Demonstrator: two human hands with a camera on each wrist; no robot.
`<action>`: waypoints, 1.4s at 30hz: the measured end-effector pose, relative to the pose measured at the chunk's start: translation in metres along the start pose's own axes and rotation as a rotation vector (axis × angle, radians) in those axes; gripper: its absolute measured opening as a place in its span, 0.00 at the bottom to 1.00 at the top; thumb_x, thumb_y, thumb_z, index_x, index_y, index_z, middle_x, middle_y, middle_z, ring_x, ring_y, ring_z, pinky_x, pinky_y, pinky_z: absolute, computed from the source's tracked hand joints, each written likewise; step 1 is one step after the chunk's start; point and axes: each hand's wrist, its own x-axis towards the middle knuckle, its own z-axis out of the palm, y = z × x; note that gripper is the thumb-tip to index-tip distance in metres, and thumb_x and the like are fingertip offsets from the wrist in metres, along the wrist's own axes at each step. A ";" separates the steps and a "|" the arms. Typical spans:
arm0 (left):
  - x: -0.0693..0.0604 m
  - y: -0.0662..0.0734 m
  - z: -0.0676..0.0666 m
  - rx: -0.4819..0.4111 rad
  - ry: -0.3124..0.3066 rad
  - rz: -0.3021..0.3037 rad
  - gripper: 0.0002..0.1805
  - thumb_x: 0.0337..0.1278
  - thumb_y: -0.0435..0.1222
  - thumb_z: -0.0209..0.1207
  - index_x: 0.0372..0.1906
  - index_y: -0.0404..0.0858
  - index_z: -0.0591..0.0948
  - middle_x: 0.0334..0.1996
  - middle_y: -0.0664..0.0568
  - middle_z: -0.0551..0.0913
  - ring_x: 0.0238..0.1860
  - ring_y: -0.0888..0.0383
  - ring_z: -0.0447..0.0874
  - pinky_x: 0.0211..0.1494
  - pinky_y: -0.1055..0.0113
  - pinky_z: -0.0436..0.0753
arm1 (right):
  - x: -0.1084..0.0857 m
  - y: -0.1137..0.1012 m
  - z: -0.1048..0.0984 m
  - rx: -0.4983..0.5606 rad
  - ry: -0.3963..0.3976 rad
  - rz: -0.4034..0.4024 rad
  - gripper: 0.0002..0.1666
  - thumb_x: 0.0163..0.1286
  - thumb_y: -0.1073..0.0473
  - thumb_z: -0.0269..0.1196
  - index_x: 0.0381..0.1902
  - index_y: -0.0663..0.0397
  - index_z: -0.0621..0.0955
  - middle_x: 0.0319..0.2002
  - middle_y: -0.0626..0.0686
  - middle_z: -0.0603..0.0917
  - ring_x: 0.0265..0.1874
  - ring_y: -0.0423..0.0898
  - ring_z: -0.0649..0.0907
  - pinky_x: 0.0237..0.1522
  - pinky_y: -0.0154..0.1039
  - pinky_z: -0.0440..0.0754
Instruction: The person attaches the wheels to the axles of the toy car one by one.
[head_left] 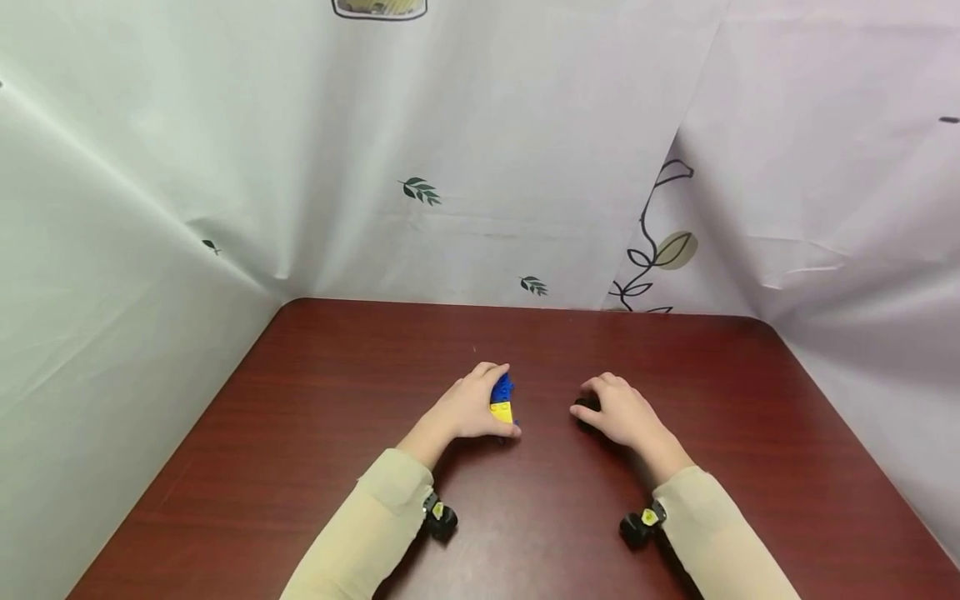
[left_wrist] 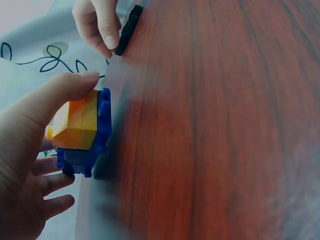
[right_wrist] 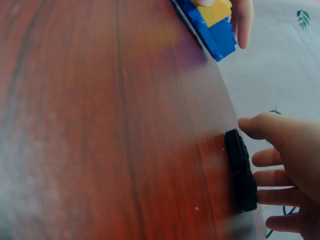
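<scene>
From my remote seat, nearest first: two wrist cameras [head_left: 442,523]; then, mid-tabletop [head_left: 525,517], left hand [head_left: 470,408] gripping one blue-and-yellow block build [left_wrist: 82,131], thumb and fingers curled round it. At its 3 o'clock, across a gap, right hand [head_left: 621,414], fingers loosely spread beside one black piece [right_wrist: 242,170]; contact I can't tell. Tabletop reaches its far edge at 12, white cloth [head_left: 540,125] beyond.

Glossy wood-grain table [head_left: 540,508], smooth plastic bricks [left_wrist: 76,125]
</scene>
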 end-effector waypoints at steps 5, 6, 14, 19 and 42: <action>-0.001 -0.004 0.001 -0.078 0.026 -0.005 0.58 0.33 0.61 0.69 0.72 0.45 0.58 0.67 0.49 0.62 0.58 0.51 0.72 0.58 0.55 0.77 | 0.002 -0.002 0.001 0.005 0.006 0.001 0.24 0.61 0.44 0.63 0.46 0.57 0.81 0.45 0.55 0.81 0.49 0.55 0.78 0.50 0.55 0.76; -0.001 -0.005 0.001 -0.090 0.029 -0.007 0.57 0.33 0.61 0.69 0.73 0.45 0.58 0.67 0.49 0.62 0.58 0.51 0.72 0.58 0.55 0.77 | 0.003 -0.002 0.001 0.006 0.007 0.001 0.24 0.61 0.44 0.63 0.45 0.57 0.81 0.44 0.55 0.81 0.49 0.55 0.78 0.50 0.55 0.77; -0.002 -0.007 0.004 -0.198 0.089 -0.001 0.57 0.34 0.59 0.70 0.72 0.44 0.58 0.64 0.48 0.64 0.56 0.51 0.72 0.56 0.54 0.79 | 0.004 -0.002 0.003 0.011 0.010 0.012 0.23 0.61 0.45 0.63 0.45 0.57 0.81 0.45 0.56 0.81 0.49 0.56 0.78 0.50 0.55 0.76; -0.002 -0.009 0.005 -0.244 0.137 -0.004 0.59 0.30 0.60 0.71 0.71 0.42 0.59 0.63 0.47 0.65 0.56 0.50 0.72 0.56 0.54 0.79 | 0.004 -0.003 0.003 0.014 0.018 0.018 0.22 0.61 0.46 0.64 0.44 0.57 0.82 0.44 0.56 0.81 0.49 0.56 0.78 0.50 0.55 0.76; 0.000 -0.009 0.014 -0.548 0.154 0.013 0.56 0.30 0.53 0.75 0.70 0.43 0.60 0.63 0.46 0.66 0.59 0.48 0.75 0.59 0.55 0.78 | 0.006 -0.004 0.005 0.082 0.069 0.062 0.16 0.61 0.48 0.65 0.38 0.54 0.82 0.38 0.53 0.79 0.40 0.51 0.78 0.44 0.51 0.78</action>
